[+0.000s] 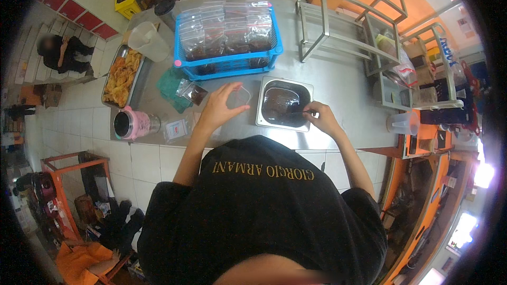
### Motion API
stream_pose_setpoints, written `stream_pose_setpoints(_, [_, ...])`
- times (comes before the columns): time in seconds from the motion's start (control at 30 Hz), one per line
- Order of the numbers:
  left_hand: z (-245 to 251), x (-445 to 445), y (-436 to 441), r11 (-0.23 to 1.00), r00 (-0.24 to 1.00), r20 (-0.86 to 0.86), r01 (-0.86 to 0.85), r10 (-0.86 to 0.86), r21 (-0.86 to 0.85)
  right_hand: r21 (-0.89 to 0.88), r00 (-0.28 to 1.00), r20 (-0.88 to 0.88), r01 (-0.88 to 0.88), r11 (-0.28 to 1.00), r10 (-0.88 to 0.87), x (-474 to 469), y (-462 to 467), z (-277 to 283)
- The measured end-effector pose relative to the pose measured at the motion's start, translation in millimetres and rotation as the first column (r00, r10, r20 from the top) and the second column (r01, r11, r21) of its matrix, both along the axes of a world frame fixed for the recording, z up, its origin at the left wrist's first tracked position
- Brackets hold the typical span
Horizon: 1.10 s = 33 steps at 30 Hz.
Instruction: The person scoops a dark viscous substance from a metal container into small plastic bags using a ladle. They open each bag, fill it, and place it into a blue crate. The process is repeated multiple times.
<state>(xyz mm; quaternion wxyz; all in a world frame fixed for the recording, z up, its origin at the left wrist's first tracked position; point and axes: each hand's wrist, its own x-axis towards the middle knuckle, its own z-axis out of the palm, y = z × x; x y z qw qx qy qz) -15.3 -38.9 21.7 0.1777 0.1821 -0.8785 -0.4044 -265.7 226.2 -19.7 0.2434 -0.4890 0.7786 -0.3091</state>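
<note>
My left hand (220, 107) holds a small clear plastic bag (242, 96), its mouth spread between thumb and fingers. Right of it stands a square stainless steel pan (260, 122) with dark brown sauce (279, 101) inside. My right hand (320, 115) grips the thin handle of a dark utensil (299, 113) at the pan's right rim; its far end is in the sauce and cannot be made out. Left of my left hand, a filled bag of brown sauce (195, 94) lies against a green cloth (171, 87). Flat clear bags (176, 130) lie near the table's front edge.
A blue plastic basket (233, 65) of filled zip bags stands behind the pan. Left are a tray of fried food (122, 77), a plastic jug (147, 41) and a pink tumbler (134, 123). A metal rack (326, 19) stands at right. Other people sit at the left.
</note>
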Motion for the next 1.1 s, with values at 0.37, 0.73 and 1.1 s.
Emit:
stream_pose_setpoints(0.37, [-6.2,-18.1,-3.1,0.994,0.995,-0.054,0.093,-0.09,0.064,0.017,0.976,0.179,0.121,0.992,-0.122,-3.3,6.9,43.7])
stream_pose_setpoints(0.73, [-2.9,-42.6,6.1,0.974,0.982,-0.043,0.189,-0.185,0.124,-0.254,0.987,-0.092,0.108,0.961,-0.135,-12.6,2.5,162.2])
stream_pose_setpoints(1.1, [12.0,-54.1,22.8,0.965,0.968,-0.102,0.241,-0.231,0.104,-0.331,0.959,-0.25,0.043,0.943,-0.132,-1.1,-12.6,194.2])
